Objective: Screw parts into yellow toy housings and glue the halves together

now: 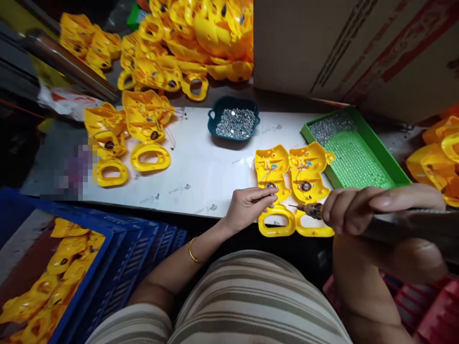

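Note:
Two yellow plastic shell halves with loop handles lie side by side near the table's front edge: the left shell (271, 157) and the right shell (303, 155). Each carries thin wires, a small circuit board and a round dark part. Over the lower part of the left shell, my left hand (245, 208) is closed in a pinch; whatever sits between its fingertips is too small to make out. My right hand (383, 203) wraps round a dark power screwdriver (398, 231). Its thin bit points left, just above the right shell's handle, close to my left fingertips.
A dark teal bowl (214, 129) of small screws stands mid-table; a green tray (389, 155) with metal pieces lies right. More wired yellow shells (147, 119) rest left, with a heap (218, 38) behind. A cardboard box (340, 48) stands back right, blue crates (122, 267) lower left.

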Available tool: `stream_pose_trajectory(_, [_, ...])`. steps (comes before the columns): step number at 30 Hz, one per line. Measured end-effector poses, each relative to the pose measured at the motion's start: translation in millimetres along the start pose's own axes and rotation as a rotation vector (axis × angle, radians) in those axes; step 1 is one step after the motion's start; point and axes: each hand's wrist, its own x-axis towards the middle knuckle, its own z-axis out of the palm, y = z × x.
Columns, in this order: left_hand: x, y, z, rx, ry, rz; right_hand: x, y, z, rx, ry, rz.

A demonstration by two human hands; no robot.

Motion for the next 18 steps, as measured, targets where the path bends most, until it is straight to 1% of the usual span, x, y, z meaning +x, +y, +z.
stream_pose_trajectory(3, [-11.0, -6.9, 9.4, -0.026, -0.048, -0.057, -0.1, -4.4, 8.9, 0.008, 0.033, 0.004])
stream_pose_trajectory(7, [-13.7, -5.5, 11.9, -0.05, -0.091, -0.102, -1.3, -2.6, 12.5, 0.056, -0.039, -0.058])
stream_pose_trajectory(10, [-14.5, -2.7, 13.1, -0.055, -0.099, -0.099, 0.5, 1.6, 7.9, 0.051, -0.1, -0.026])
stream_pose_trajectory(14, [-15.7, -1.2, 16.1, -0.078, -0.098, -0.125, 4.7, 10.9, -4.5, 0.113, -0.253, -0.039])
stream_pose_trajectory(16, [-16.3, -1.2, 17.3, -0.119, -0.113, -0.166, 5.1, 14.5, -8.9, 0.109, -0.286, -0.04])
stream_pose_trajectory(18, [-17.1, -1.6, 17.7, -0.142, -0.135, -0.196, 3.7, 15.1, -9.6, 0.097, -0.293, -0.04])
